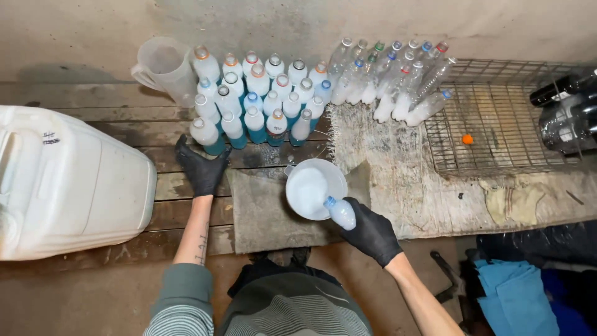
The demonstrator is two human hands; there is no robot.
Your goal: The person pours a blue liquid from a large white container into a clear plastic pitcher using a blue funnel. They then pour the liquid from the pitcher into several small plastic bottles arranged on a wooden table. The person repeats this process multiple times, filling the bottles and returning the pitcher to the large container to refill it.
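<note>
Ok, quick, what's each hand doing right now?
Left hand: open, fingers touching a bottle at the front of the group.
Right hand: closed on a small bottle beside the jug.

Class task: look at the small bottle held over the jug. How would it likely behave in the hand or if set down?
The bottle, gripped in the gloved right hand, looks like thin plastic, so probably squashy. It looks full of white liquid, so likely heavy for its size. Round and narrow, it may tip or roll.
</note>
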